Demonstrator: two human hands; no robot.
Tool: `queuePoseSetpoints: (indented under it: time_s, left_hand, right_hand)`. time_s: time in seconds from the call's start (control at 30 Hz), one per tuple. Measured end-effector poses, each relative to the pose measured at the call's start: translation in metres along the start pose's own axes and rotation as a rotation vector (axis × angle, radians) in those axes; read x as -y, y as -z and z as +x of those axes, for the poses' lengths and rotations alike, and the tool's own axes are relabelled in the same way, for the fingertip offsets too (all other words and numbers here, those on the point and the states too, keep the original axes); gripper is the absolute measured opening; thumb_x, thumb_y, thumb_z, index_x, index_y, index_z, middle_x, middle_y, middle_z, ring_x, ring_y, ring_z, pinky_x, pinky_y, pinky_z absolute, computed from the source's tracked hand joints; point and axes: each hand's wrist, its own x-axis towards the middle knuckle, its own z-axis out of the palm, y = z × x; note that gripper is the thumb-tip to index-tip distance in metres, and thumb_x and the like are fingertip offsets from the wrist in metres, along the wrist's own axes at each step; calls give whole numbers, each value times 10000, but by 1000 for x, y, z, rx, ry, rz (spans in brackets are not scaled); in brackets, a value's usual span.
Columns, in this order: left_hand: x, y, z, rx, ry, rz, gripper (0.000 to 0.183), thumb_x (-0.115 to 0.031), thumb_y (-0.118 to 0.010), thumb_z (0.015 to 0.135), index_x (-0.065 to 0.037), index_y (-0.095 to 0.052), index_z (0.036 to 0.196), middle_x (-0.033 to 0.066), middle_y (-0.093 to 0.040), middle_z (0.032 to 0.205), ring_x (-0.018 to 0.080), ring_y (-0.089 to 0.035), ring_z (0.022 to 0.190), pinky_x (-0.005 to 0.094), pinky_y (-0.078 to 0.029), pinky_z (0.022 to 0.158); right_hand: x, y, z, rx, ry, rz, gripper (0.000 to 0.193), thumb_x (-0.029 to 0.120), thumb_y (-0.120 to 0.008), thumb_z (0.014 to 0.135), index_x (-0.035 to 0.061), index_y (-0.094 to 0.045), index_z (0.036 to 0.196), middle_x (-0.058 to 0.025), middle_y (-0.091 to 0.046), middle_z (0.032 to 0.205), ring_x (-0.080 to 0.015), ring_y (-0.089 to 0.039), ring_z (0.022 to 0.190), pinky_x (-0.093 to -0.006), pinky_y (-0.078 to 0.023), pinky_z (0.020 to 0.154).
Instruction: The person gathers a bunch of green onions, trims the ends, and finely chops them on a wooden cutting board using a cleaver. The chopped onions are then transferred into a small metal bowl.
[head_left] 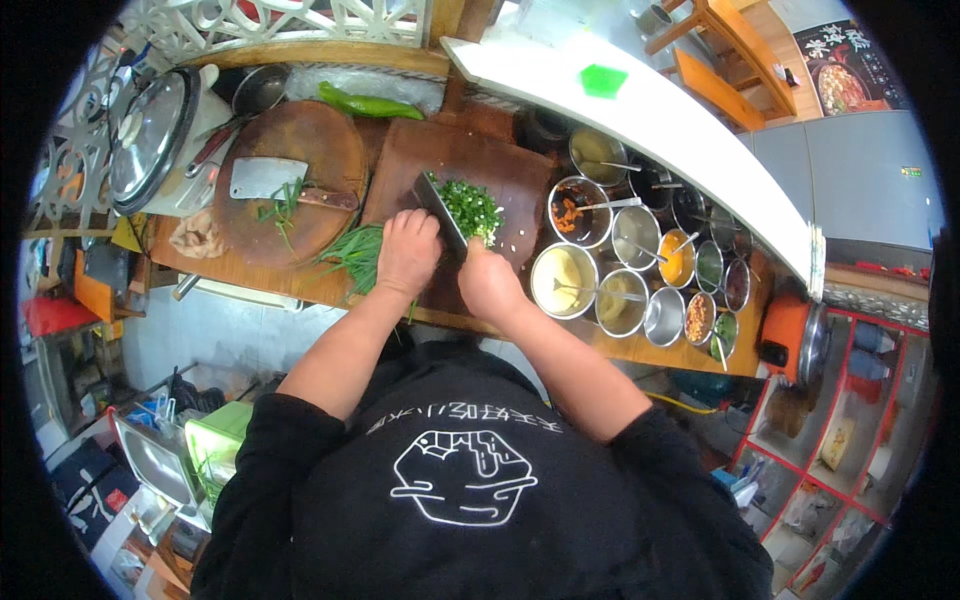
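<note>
Hands (410, 245) near bright-green chopped scallions (466, 207)

The knife (437, 207) stands upright between long scallions (357, 258) and chopped scallions (470, 207).

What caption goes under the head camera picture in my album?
Right fingers grip a knife, left fingers close beside it, with chopped greens on a brown board.

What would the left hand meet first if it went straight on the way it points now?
Probably the knife blade, close beside the left hand; whether they already touch is unclear from above. Chopped greens lie just beyond.
</note>
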Motion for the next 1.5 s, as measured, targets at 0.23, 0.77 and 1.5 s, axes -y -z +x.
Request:
queuePoseSetpoints:
  time_s: [0.23, 0.77, 1.5]
  left_hand:
    - [-8, 48, 9, 391, 45, -37, 389, -318, -683, 949, 25, -688, 1135, 260, -657, 1271, 448, -581, 1251, 573, -417, 1103]
    - [-7, 10, -14, 213, 44, 177, 596, -318, -795, 861, -32, -584, 1340, 211, -585, 1399, 374, -533, 1298, 539, -380, 1137]
    - [-10, 1, -9, -25, 98, 88, 155, -120, -662, 903, -87, -656, 1054, 100, -649, 1111, 320, -607, 1114, 472, -469, 933]
  right_hand:
    - [-5, -7, -1, 1, 3, 10, 150, 87, -524, 980, -9, -527, 1095, -347, -717, 867, -537, -728, 844, -642, -593, 755]
    - [-37, 0, 10, -75, 6, 40, 224, 124, -556, 972, -7, -586, 1151, -338, -717, 898, -536, -702, 865, -630, -553, 814]
    - [-3, 14, -11, -86, 36, -5, 135, 14, -553, 938, -30, -528, 1063, -354, -710, 927, -541, -708, 896, -613, -569, 808]
